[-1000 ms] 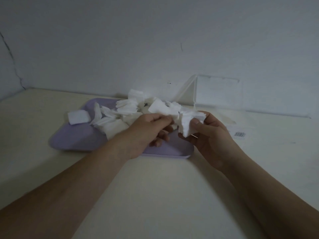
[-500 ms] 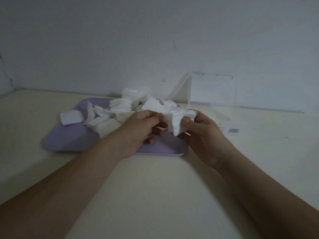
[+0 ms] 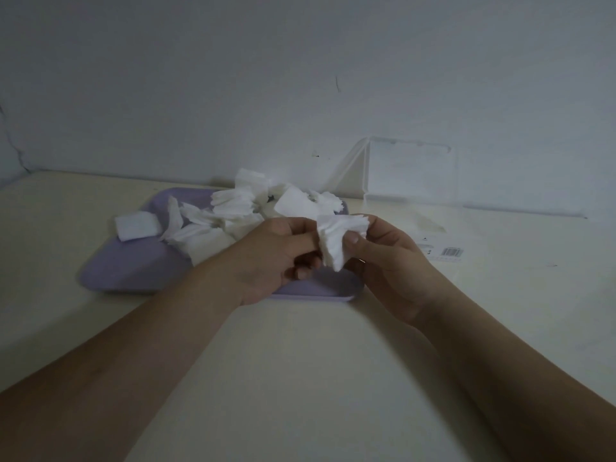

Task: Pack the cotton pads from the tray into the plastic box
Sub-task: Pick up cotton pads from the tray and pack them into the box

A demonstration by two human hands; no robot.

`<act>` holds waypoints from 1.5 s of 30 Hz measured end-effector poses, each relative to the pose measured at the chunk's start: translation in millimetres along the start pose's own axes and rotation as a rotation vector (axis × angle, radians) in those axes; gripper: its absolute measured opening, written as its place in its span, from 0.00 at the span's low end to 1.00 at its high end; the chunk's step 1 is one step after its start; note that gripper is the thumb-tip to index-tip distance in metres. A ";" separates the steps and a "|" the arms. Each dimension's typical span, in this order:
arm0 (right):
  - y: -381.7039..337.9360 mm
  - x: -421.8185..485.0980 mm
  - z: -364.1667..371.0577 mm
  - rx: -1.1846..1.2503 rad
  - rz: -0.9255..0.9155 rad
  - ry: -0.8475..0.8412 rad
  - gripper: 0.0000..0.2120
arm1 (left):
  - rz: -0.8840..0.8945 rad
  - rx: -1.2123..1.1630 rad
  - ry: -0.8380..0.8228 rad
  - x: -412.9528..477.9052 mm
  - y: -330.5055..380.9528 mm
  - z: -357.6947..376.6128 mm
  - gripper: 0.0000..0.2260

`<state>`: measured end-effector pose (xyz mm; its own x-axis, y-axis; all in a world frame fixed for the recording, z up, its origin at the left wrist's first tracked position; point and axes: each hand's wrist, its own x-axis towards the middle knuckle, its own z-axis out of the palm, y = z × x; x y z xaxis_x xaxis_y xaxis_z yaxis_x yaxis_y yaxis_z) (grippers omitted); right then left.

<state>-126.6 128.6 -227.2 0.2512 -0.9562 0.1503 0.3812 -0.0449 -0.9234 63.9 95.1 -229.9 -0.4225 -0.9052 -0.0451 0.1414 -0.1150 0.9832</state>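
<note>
A lilac tray (image 3: 133, 265) lies on the table with a loose heap of white cotton pads (image 3: 240, 208) on it. One small stack of pads (image 3: 136, 225) sits at its left edge. Over the tray's near right corner both hands hold a bunch of cotton pads (image 3: 333, 241). My right hand (image 3: 390, 258) pinches the bunch with thumb and fingers. My left hand (image 3: 276, 255) touches its left side with curled fingertips. The clear plastic box (image 3: 410, 175) stands at the back right against the wall, its lid raised.
A cream table top (image 3: 300, 361) runs to a grey wall at the back. A flat clear wrapper with a barcode label (image 3: 451, 251) lies on the table just right of my right hand, in front of the box.
Both hands with the bunch of pads have stayed over the tray's right corner; my fingers have shifted on the bunch. The camera view has drifted slightly.
</note>
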 end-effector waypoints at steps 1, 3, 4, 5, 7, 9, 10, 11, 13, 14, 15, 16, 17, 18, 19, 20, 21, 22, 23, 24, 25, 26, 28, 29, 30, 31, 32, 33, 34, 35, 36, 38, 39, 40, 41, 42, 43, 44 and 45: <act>-1.3 0.1 0.0 -0.001 0.007 0.002 0.23 | -0.004 -0.011 0.011 -0.3 0.5 0.4 0.09; -3.3 0.4 -0.5 0.012 0.018 0.019 0.23 | -0.013 -0.029 0.075 -0.4 1.9 0.0 0.05; -3.2 1.2 -1.5 0.025 0.023 0.040 0.21 | -0.012 -0.019 0.126 -0.3 3.3 -1.0 0.05; -1.9 2.2 -3.8 0.031 0.025 0.080 0.17 | -0.004 -0.003 0.174 -0.1 5.0 -2.2 0.05; 2.5 4.4 -8.2 -0.030 0.005 0.227 0.08 | 0.029 -0.002 0.227 0.0 8.3 -4.2 0.05; 7.6 6.1 -12.4 -0.185 -0.055 0.368 0.04 | 0.081 -0.036 0.225 -0.2 10.2 -6.1 0.04; 10.0 6.6 -14.0 -0.252 -0.085 0.408 0.04 | 0.111 -0.045 0.211 -0.2 11.0 -6.8 0.03; 12.0 6.8 -15.5 -0.307 -0.103 0.433 0.05 | 0.140 -0.050 0.190 -0.4 11.6 -7.8 0.02; 13.8 6.6 -17.4 -0.381 -0.106 0.445 0.06 | 0.181 -0.062 0.122 0.3 11.6 -9.1 0.06; 13.2 6.6 -17.1 -0.399 -0.102 0.435 0.06 | 0.188 -0.068 0.075 0.5 11.8 -9.1 0.08; 12.2 6.3 -16.7 -0.403 -0.097 0.418 0.06 | 0.190 -0.072 0.024 0.4 11.6 -8.6 0.11; 11.2 6.0 -15.9 -0.388 -0.093 0.398 0.06 | 0.192 -0.069 -0.023 0.6 10.8 -7.4 0.13; 9.9 5.5 -14.4 -0.356 -0.088 0.376 0.06 | 0.194 -0.048 -0.050 0.1 9.9 -5.9 0.14; 8.9 4.7 -12.3 -0.317 -0.079 0.349 0.06 | 0.194 -0.008 -0.054 -0.4 8.7 -3.8 0.15; 7.9 4.0 -10.4 -0.281 -0.070 0.319 0.07 | 0.189 0.047 -0.036 -1.4 8.0 -1.9 0.16; 7.3 3.2 -8.5 -0.251 -0.060 0.288 0.08 | 0.182 0.101 -0.007 -2.2 7.0 -0.6 0.17; 6.7 2.7 -6.7 -0.226 -0.050 0.262 0.09 | 0.177 0.139 0.023 -3.4 6.9 0.0 0.17; 6.2 2.2 -5.1 -0.206 -0.042 0.245 0.09 | 0.176 0.156 0.044 -4.4 7.0 0.3 0.17; 6.0 1.8 -4.2 -0.190 -0.036 0.237 0.09 | 0.181 0.160 0.059 -5.2 7.5 0.1 0.16; 5.9 1.8 -3.8 -0.177 -0.031 0.237 0.09 | 0.190 0.164 0.073 -5.8 8.1 0.2 0.15; 5.9 1.8 -3.6 -0.168 -0.027 0.242 0.10 | 0.204 0.184 0.090 -6.3 8.7 1.1 0.14; 5.9 1.8 -3.5 -0.163 -0.024 0.249 0.09 | 0.224 0.219 0.112 -6.4 8.7 2.9 0.12; 6.2 1.8 -3.4 -0.164 -0.021 0.260 0.09 | 0.273 0.294 0.167 -6.8 7.1 7.4 0.09; 6.2 1.7 -3.1 -0.167 -0.019 0.265 0.09 | 0.297 0.319 0.187 -6.8 6.3 9.3 0.07; 6.3 1.5 -2.4 -0.167 -0.018 0.269 0.09 | 0.318 0.337 0.197 -6.9 5.4 10.9 0.06; 6.4 1.2 -1.9 -0.161 -0.018 0.270 0.09 | 0.335 0.352 0.202 -7.5 4.9 12.0 0.05; 6.5 1.2 -1.6 -0.149 -0.020 0.271 0.09 | 0.349 0.361 0.205 -8.1 5.0 12.9 0.05; 6.4 1.0 -1.6 -0.135 -0.023 0.274 0.09 | 0.360 0.365 0.206 -8.5 5.6 13.2 0.06; 6.3 1.1 -1.8 -0.126 -0.025 0.280 0.09 | 0.373 0.364 0.207 -8.6 6.1 13.1 0.08; 6.2 1.3 -2.1 -0.121 -0.027 0.286 0.08 | 0.387 0.359 0.207 -8.6 6.8 12.8 0.10; 6.2 1.3 -2.5 -0.121 -0.029 0.290 0.08 | 0.396 0.353 0.202 -8.6 7.1 12.4 0.12; 6.3 1.4 -3.1 -0.118 -0.025 0.289 0.09 | 0.392 0.351 0.168 -8.3 7.2 11.6 0.14; 6.2 1.2 -3.3 -0.117 -0.021 0.285 0.09 | 0.384 0.361 0.148 -7.8 6.8 11.1 0.15; 6.4 1.0 -3.4 -0.118 -0.018 0.281 0.10 | 0.375 0.378 0.133 -7.1 6.0 10.8 0.15; 6.3 0.8 -3.6 -0.119 -0.015 0.277 0.11 | 0.368 0.399 0.127 -6.5 5.3 10.9 0.14; 6.3 0.7 -3.6 -0.117 -0.014 0.272 0.12 | 0.366 0.419 0.128 -6.0 4.1 11.5 0.13; 6.2 0.7 -3.6 -0.113 -0.014 0.267 0.12 | 0.369 0.436 0.131 -5.8 2.9 12.3 0.10; 6.3 0.8 -3.7 -0.112 -0.015 0.262 0.12 | 0.369 0.440 0.133 -5.7 1.6 13.1 0.07; 6.4 1.2 -3.7 -0.113 -0.018 0.259 0.11 | 0.367 0.430 0.135 -5.7 0.7 13.3 0.05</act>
<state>-127.2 126.1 -234.2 0.0042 -0.9964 0.0848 0.2781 -0.0803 -0.9572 54.5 105.6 -226.5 -0.2925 -0.9020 0.3176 -0.1310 0.3668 0.9210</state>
